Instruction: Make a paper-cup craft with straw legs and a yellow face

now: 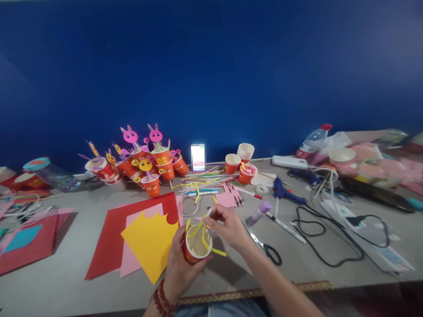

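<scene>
My left hand (178, 266) is wrapped round a small red paper cup (195, 252), held just above the table's near edge. Yellow paper strips (205, 237) curl out of the cup's mouth. My right hand (226, 224) pinches a thin stick (202, 229) that slants down into the cup. A bead bracelet (163, 299) is on my left wrist.
Red, pink and yellow paper sheets (145, 240) lie left of the cup. Black scissors (266, 248), a purple glue stick (261, 211), a blue glue gun (284, 191) and black cables (330, 233) lie to the right. Finished decorated cups (145, 165) and spare cups (238, 160) stand at the back.
</scene>
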{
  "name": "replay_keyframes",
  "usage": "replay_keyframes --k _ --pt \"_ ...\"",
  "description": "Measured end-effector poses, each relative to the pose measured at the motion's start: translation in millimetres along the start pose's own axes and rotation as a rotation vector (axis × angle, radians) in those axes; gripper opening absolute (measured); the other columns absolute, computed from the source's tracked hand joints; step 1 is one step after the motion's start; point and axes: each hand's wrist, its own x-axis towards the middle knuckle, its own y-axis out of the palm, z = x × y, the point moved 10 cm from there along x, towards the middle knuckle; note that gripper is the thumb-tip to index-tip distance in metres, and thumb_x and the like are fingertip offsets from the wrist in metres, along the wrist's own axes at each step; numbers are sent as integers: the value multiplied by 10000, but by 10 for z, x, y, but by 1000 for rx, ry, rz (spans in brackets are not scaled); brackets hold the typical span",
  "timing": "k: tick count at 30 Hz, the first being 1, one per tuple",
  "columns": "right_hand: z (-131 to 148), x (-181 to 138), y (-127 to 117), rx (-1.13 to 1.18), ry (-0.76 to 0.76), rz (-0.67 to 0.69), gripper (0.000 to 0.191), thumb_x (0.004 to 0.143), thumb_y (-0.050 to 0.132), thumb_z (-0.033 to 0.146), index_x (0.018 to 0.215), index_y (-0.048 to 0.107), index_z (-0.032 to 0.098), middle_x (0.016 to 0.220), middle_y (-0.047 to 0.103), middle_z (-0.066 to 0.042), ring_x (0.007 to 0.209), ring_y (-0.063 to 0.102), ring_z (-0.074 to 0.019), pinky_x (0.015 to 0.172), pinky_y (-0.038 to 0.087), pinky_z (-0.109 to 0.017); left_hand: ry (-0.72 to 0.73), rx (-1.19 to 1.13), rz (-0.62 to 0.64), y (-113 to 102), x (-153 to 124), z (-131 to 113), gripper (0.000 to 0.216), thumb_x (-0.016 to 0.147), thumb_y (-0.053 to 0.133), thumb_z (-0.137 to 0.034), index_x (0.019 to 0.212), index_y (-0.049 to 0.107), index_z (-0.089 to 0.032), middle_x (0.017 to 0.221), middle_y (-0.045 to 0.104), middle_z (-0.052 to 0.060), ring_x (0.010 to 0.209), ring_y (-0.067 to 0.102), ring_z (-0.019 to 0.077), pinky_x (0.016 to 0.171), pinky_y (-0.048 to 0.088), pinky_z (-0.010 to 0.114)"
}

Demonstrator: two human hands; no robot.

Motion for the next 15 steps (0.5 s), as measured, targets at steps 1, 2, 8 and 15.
replay_keyframes --k 1,2,8,15 --pt "0 -1 -3 1 3 -1 271 817 704 397 707 571 187 647 567 18 623 526 -138 590 441 -249 3 1 -7 1 1 -2 866 696 841 -399 1387 359 -196 1263 626 183 1126 673 358 887 594 508" --pt "4 1 -7 3 3 -4 276 816 704 399 703 568 188 641 564 20 619 521 -136 588 437 -247 8 3 -15 1 3 -7 871 694 842 -403 1388 357 -196 1265 623 185 1127 672 360 890 592 512" --pt "9 33 11 35 8 5 302 813 718 435 722 565 190 655 562 21 622 533 -137 602 441 -250 42 -15 -46 -17 41 -73 864 698 839 -400 1392 368 -193 1248 633 173 1105 685 344 872 604 477" --pt "-20 -40 -25 122 -52 28 181 871 663 363 902 619 190 802 615 -9 691 596 -146 655 480 -264 -7 -60 -31 -35 74 -76 826 706 833 -362 1376 378 -196 1253 618 161 1115 675 329 892 591 469"
